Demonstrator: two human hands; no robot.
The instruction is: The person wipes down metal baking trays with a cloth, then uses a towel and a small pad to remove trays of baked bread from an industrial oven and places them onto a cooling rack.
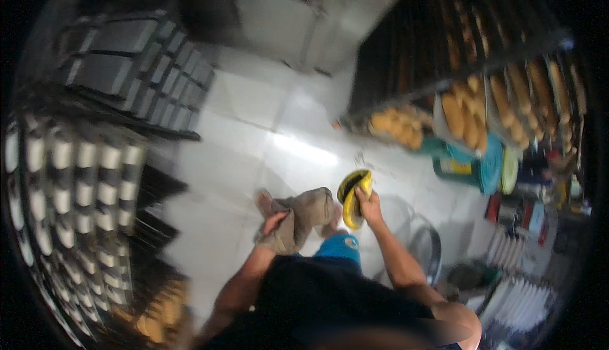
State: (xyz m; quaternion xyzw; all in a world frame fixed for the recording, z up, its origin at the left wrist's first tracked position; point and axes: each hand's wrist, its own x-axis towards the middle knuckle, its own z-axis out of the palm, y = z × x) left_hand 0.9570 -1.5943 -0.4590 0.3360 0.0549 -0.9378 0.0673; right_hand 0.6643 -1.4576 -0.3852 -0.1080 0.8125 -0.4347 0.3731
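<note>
In the head view, the left hand (274, 222) grasps a grey-brown cloth (309, 209), its fingers lying on the near left part of the fabric while the rest bunches out to the right. The right hand (370, 205) grips a yellow and black item (351, 213) by its right side, thumb uppermost; the picture is blurred here, so it may be a folded mitt, but that is hard to confirm. Cloth and yellow item are held in front of the body, just beside each other with a narrow gap between, above a pale tiled floor (238, 150). Below them show blue shorts (338, 248) and a dark shirt (323, 290).

To the upper right stands a dark rack (419, 88) bearing trays of browned loaves (462, 118), with a teal bin (453, 170) near its foot. On the left, pale rolls (87, 154) sit in rows on shelves, with grey blocks (120, 71) stacked beyond them. More browned loaves lie at the lower left.
</note>
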